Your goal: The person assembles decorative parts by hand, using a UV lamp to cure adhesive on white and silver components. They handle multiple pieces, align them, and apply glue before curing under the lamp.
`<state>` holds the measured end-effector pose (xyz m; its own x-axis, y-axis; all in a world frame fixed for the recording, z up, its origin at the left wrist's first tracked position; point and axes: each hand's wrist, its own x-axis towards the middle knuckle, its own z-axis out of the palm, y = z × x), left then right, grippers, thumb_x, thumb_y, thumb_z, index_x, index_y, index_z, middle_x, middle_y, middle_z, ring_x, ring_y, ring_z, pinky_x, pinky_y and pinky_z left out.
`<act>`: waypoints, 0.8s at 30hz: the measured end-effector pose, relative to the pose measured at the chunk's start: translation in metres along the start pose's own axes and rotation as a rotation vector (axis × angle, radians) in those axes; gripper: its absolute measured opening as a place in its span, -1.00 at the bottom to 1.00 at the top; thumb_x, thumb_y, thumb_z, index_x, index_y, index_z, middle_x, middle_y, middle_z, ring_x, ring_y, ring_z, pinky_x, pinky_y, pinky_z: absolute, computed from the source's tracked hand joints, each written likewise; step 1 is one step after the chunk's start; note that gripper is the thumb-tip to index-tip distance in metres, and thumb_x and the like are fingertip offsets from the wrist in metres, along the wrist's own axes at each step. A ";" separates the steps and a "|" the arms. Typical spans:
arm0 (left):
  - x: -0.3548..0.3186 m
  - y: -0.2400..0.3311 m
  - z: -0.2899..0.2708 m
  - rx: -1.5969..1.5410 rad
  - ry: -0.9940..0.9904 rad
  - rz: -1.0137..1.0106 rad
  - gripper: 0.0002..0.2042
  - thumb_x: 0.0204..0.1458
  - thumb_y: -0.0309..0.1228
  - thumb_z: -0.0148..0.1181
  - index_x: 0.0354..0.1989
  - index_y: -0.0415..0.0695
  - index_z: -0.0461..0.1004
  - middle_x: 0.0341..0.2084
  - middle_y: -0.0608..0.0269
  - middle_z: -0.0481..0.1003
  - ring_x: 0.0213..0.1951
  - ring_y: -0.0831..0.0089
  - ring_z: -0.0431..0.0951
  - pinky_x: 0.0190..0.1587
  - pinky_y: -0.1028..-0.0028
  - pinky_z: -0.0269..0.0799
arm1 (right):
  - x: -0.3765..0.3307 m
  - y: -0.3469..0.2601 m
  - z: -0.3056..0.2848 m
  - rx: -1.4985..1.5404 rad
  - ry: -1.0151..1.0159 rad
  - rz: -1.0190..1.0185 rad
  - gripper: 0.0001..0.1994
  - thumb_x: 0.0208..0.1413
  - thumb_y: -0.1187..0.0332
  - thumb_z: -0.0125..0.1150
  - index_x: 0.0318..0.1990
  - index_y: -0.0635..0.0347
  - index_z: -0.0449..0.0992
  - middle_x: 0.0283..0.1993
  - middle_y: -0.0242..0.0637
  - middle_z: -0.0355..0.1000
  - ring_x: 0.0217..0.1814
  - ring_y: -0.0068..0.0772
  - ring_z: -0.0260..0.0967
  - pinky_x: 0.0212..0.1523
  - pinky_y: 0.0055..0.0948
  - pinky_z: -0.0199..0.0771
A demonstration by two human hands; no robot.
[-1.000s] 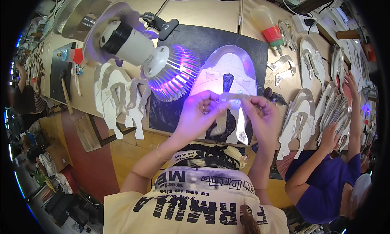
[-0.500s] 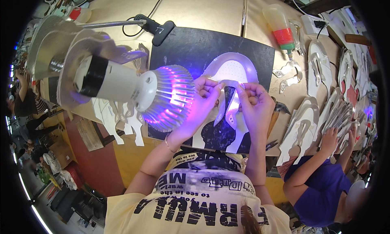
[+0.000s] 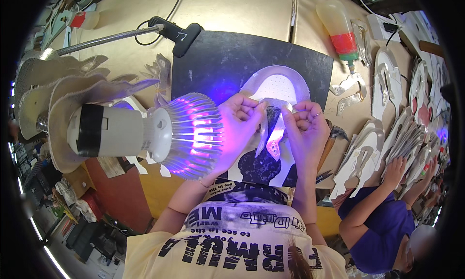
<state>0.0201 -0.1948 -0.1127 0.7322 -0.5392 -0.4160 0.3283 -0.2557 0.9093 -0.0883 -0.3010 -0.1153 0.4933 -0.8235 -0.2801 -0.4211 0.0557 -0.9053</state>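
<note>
A shoe upper [image 3: 277, 87], with a white perforated toe and a silver-grey border, lies on a black work mat [image 3: 218, 56] with its toe pointing away from me. A shiny silver trim piece [image 3: 274, 146] sits at its throat, with two tails hanging toward me. My left hand [image 3: 238, 121] pinches the left of the throat edge between thumb and forefinger, partly hidden by the lamp. My right hand [image 3: 307, 129] pinches the edge's right side, its other fingers curled. Both hands are closed on the layered pieces there.
A ribbed lamp [image 3: 189, 136] glowing purple stands close by my left forearm. A glue bottle [image 3: 341, 39] lies at the far right near silver trim pieces [image 3: 349, 90]. Stacked uppers [image 3: 361, 155] lie at right, beside a co-worker in purple [image 3: 375, 230]. A black clamp [image 3: 181, 37] grips the mat's far side.
The lamp appears lower and further left in view, with more stacked silver pieces showing behind it. Both hands keep their pinch at the throat; the trim's right tail has shifted slightly.
</note>
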 end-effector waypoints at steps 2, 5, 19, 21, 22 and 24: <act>0.000 0.000 0.001 0.023 0.006 -0.010 -0.84 0.07 -0.49 0.33 -0.38 -0.35 0.52 -0.61 0.26 0.53 -0.62 0.68 0.50 -0.57 0.69 0.39 | 0.000 -0.001 0.000 -0.006 0.007 -0.010 -0.80 0.06 0.47 0.38 -0.27 0.29 0.44 -0.55 -0.34 0.48 -0.56 -0.73 0.40 -0.56 -0.69 0.39; 0.001 0.000 0.002 0.060 0.025 -0.022 -0.85 0.08 -0.49 0.32 -0.39 -0.35 0.51 -0.61 0.27 0.53 -0.62 0.68 0.49 -0.57 0.69 0.38 | 0.000 -0.002 0.001 -0.017 0.012 -0.006 -0.80 0.06 0.47 0.39 -0.28 0.28 0.43 -0.55 -0.34 0.48 -0.57 -0.73 0.39 -0.56 -0.69 0.39; 0.001 0.003 0.004 0.125 0.066 0.015 -0.83 0.07 -0.47 0.33 -0.44 -0.32 0.51 -0.64 0.32 0.52 -0.61 0.73 0.46 -0.57 0.69 0.35 | -0.008 -0.004 0.004 -0.256 0.036 -0.117 -0.81 0.05 0.48 0.37 -0.16 0.19 0.57 -0.48 -0.37 0.36 -0.54 -0.70 0.32 -0.54 -0.62 0.32; 0.001 0.003 0.004 0.088 0.060 0.009 -0.83 0.06 -0.47 0.34 -0.44 -0.32 0.51 -0.64 0.32 0.52 -0.61 0.74 0.46 -0.57 0.69 0.35 | -0.010 -0.004 0.004 -0.460 0.062 -0.365 -0.66 0.03 0.54 0.34 0.00 0.12 0.58 -0.39 -0.41 0.25 -0.46 -0.70 0.28 -0.51 -0.65 0.23; 0.000 0.002 0.003 0.058 0.053 0.006 -0.82 0.06 -0.47 0.34 -0.44 -0.32 0.51 -0.64 0.32 0.52 -0.61 0.74 0.45 -0.57 0.69 0.34 | -0.012 -0.004 0.004 -0.523 0.025 -0.412 -0.64 0.03 0.55 0.31 0.02 0.08 0.59 -0.36 -0.38 0.23 -0.44 -0.64 0.28 -0.48 -0.61 0.26; 0.000 0.001 0.004 0.047 0.058 0.010 -0.82 0.05 -0.46 0.35 -0.45 -0.33 0.51 -0.64 0.31 0.52 -0.61 0.75 0.45 -0.57 0.69 0.34 | -0.015 -0.005 0.006 -0.619 -0.041 -0.474 -0.59 0.01 0.57 0.26 0.06 0.01 0.59 -0.30 -0.32 0.19 -0.39 -0.50 0.28 -0.42 -0.54 0.31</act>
<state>0.0180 -0.1982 -0.1118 0.7690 -0.4951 -0.4044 0.2932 -0.2890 0.9113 -0.0891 -0.2856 -0.1083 0.7493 -0.6586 0.0691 -0.5009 -0.6319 -0.5915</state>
